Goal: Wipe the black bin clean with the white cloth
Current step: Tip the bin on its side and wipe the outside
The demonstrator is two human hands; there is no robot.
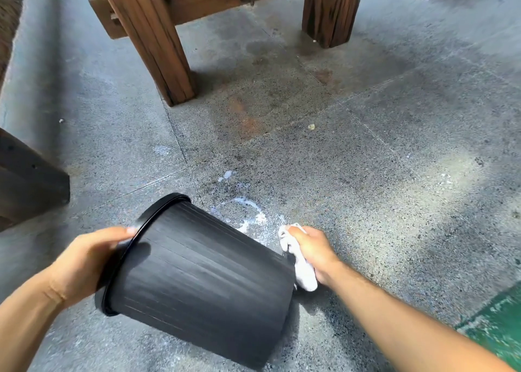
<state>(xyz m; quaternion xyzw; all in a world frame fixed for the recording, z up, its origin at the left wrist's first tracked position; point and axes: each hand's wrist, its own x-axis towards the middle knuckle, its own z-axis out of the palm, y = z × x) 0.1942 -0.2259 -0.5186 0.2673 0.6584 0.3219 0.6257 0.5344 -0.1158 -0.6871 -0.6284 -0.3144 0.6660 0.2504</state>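
The black bin (203,275) is tipped on its side above the concrete floor, its rim to the left and its base to the right. My left hand (84,261) grips the rim, thumb over the edge. My right hand (313,251) is closed around a bunched white cloth (303,270) and presses it against the bin's base. The bin's ribbed side faces the camera and its inside is hidden.
White soapy smears (248,216) mark the floor just beyond the bin. Thick wooden table legs (158,41) (329,10) stand further ahead. A dark wooden piece (25,179) juts in at the left. A green painted patch (499,329) lies at the lower right.
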